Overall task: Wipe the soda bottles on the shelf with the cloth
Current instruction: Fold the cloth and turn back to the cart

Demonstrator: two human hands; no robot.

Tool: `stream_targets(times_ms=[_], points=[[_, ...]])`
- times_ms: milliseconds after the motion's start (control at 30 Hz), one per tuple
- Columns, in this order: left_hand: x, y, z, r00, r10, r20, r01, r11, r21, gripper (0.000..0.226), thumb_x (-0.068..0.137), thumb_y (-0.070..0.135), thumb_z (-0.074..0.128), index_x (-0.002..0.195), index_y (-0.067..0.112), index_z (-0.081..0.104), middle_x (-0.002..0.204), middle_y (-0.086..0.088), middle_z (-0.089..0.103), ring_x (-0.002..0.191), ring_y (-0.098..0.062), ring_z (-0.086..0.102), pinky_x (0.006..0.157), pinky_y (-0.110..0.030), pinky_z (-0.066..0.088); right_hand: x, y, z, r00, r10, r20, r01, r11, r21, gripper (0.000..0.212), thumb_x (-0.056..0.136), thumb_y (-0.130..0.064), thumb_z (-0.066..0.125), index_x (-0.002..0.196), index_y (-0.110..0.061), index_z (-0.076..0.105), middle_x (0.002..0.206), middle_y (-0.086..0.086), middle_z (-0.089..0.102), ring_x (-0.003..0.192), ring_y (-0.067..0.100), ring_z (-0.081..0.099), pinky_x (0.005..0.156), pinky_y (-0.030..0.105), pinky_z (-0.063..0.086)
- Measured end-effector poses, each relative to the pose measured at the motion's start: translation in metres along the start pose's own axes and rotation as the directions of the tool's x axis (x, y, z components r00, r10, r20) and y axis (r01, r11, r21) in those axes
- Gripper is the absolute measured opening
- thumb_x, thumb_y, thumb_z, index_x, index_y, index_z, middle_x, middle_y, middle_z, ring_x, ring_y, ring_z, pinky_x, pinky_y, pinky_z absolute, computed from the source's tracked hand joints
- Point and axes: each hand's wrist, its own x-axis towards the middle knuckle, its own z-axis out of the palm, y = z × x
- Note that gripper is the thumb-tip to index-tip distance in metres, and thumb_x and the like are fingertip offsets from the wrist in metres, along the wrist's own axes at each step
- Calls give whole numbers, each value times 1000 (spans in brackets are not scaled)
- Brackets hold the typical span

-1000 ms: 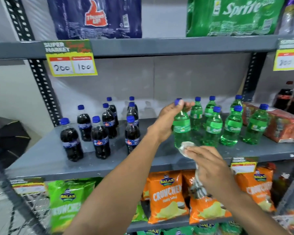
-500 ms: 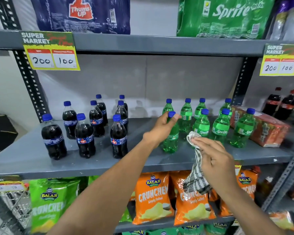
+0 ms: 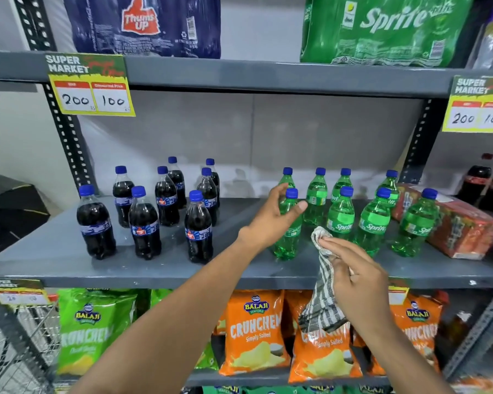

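Risk: left hand (image 3: 271,220), open beside front green bottle (image 3: 289,231), may topple it; right hand (image 3: 353,277) grips cloth (image 3: 322,291).

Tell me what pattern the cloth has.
The cloth has dark and white stripes, seen in the head view.

We take the yellow price tag (image 3: 91,86) reading 200 and 100 as our landmark. Above it to the right sits a dark blue Thums Up pack (image 3: 143,24). Well below it hang green crisp bags (image 3: 93,328), with orange crisp bags (image 3: 255,331) further right.
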Motion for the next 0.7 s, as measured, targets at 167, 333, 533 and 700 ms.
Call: stream_targets(times_ms=[167,333,533,700], points=[[-55,28,-18,963,223,-150,-244,960,-139,57,91,46,67,141,40,41,145,18,50,141,-8,43,119,-38,34,-3,-10,3,999,-20,43,12,986,166,50,88,19,58,105,-25,76,113,-20,70,111,-3,63,92,9,46],[-127,36,-62,964,211,162,-196,975,-104,52,92,24,72,139,27,52,141,0,61,132,-20,57,109,-42,46,-2,-41,31,971,-128,202,33,909,416,32,89,-1,63,96,-32,67,105,-13,68,104,12,65,88,19,49],[-205,36,-144,999,-19,41,16,997,73,45,89,-4,74,130,7,59,112,-6,70,103,-17,67,92,-38,55,-25,-102,99,891,-167,423,-135,791,597,19,92,-19,61,96,-37,61,95,-10,68,83,14,64,72,29,52],[-274,44,-209,988,-89,-128,124,945,302,26,85,-3,78,108,1,65,94,-15,71,84,-18,66,74,-41,56,-56,-153,162,765,-278,581,-193,762,618,18,101,-16,57,100,-34,57,96,-13,63,84,6,60,68,13,44]])
